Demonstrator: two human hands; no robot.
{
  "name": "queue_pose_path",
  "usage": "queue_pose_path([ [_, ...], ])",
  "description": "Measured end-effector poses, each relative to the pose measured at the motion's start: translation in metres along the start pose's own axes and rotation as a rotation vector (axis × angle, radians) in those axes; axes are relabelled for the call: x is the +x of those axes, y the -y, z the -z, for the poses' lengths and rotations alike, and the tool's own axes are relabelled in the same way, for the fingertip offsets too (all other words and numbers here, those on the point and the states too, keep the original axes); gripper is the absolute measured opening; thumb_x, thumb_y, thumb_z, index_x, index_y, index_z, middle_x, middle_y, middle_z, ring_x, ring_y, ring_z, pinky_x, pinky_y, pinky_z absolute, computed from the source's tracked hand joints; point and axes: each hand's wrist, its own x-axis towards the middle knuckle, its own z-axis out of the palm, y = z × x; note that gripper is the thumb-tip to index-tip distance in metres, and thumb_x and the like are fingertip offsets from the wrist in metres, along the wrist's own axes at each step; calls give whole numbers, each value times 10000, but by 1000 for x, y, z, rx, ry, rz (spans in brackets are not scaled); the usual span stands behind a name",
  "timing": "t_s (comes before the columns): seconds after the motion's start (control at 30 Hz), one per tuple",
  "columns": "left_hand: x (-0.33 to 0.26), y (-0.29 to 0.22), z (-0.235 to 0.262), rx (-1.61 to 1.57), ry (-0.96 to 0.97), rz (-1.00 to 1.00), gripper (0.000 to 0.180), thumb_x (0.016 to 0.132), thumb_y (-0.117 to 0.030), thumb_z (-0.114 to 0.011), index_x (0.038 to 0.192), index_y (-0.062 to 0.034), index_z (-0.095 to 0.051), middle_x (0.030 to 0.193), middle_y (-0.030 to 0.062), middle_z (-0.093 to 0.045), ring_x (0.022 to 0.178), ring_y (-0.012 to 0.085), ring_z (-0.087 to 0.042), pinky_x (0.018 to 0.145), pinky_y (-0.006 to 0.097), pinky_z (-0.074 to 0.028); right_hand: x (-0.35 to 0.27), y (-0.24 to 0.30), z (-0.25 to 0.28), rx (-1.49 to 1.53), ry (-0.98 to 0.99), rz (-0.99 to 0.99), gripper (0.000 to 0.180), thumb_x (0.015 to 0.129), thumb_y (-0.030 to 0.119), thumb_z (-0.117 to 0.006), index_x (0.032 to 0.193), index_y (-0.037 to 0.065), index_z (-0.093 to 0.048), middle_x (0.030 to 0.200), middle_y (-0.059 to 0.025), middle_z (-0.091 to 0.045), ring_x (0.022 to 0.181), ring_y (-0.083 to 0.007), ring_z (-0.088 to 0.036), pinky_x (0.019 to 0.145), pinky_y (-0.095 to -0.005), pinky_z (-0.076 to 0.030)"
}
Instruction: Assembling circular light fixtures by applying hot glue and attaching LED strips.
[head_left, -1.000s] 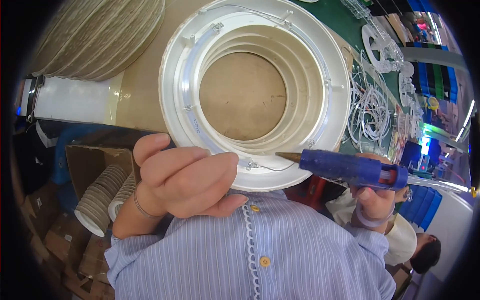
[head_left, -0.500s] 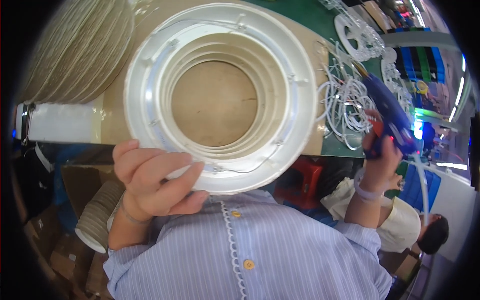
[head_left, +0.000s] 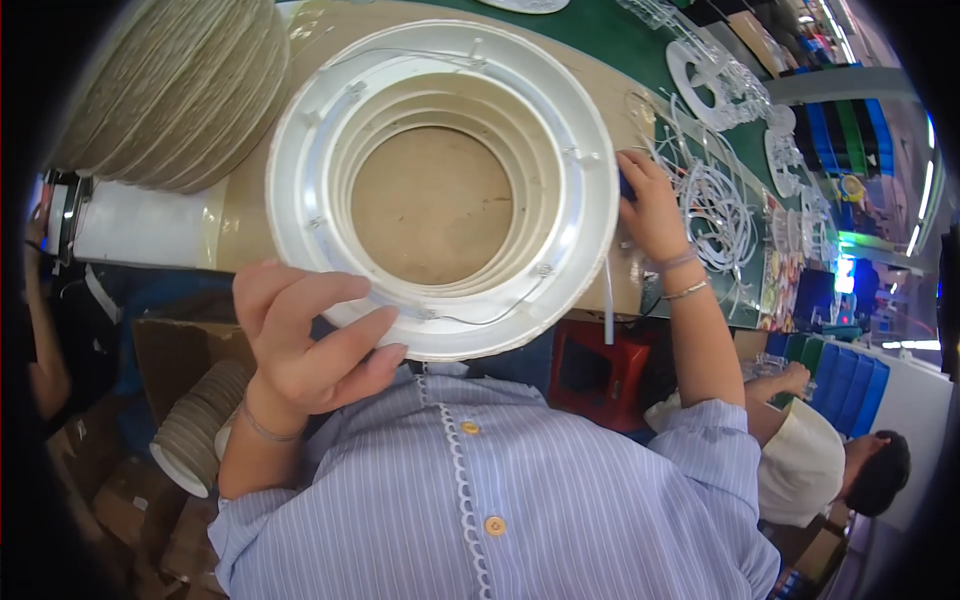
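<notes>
A large white ring-shaped housing [head_left: 290, 190] fills the middle, with a wide round opening, stepped inner walls, small posts and a thin wire along its channel. My left hand [head_left: 305, 335] grips its near-left rim, fingers bent over the edge. At the housing's right rim is my right hand [head_left: 658, 215], closed around a dark blue glue gun [head_left: 627, 187], mostly hidden by the rim and fingers. A pale glue stick [head_left: 608, 305] hangs down from beneath the rim, by the table's front edge.
A tall stack of beige ribbed discs [head_left: 170, 100] stands at far left. Tangled white cords [head_left: 715, 215] and clear plastic parts [head_left: 735, 95] lie on the right. A red stool [head_left: 600, 375] is below the table; another person [head_left: 810, 460] sits at right.
My right hand has brought the glue gun leftward from above the cords to the housing's right rim. The housing has shifted slightly; my left hand stays on it.
</notes>
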Motion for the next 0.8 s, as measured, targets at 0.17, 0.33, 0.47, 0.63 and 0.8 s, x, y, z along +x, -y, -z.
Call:
queue_pose_path([
  [0.17,2,3,-4,-72,-31,7,174,565,-285,-643,671,-154,-600,836,5,-542,750,184,-418,661,317,-317,-5,11,17,-25,71,8,467,661,32,-564,1112,11,-445,1155,-159,-418,1053,-317,-417,898,-343,-326],
  [0.33,-1,5,-4,-79,-12,13,173,585,-305,-641,682,-173,-583,831,-15,-540,724,154,-427,718,312,-305,-14,65,48,-37,-116,-53,400,689,50,-547,1077,-9,-471,1084,-163,-472,1021,-317,-435,893,-348,-316],
  [0.47,-7,8,-9,-118,-48,7,177,618,-337,-625,687,-184,-566,824,-38,-538,706,136,-432,766,313,-299,-32,133,69,135,-124,184,288,735,198,-531,966,27,-551,851,-105,-530,775,-241,-475,769,-381,-354],
  [0.63,-7,10,-12,-182,-88,22,170,640,-355,-609,670,-196,-557,821,-80,-532,727,121,-426,794,322,-302,-25,162,48,5,16,556,434,761,475,-417,869,110,-626,740,3,-474,697,-150,-422,815,-399,-295],
  [0.8,-11,13,-18,-222,-143,41,152,652,-348,-600,663,-204,-552,813,-121,-518,768,102,-411,817,316,-295,-16,168,35,-57,55,562,608,752,621,-285,857,149,-654,712,13,-432,697,-134,-395,874,-427,-218],
])
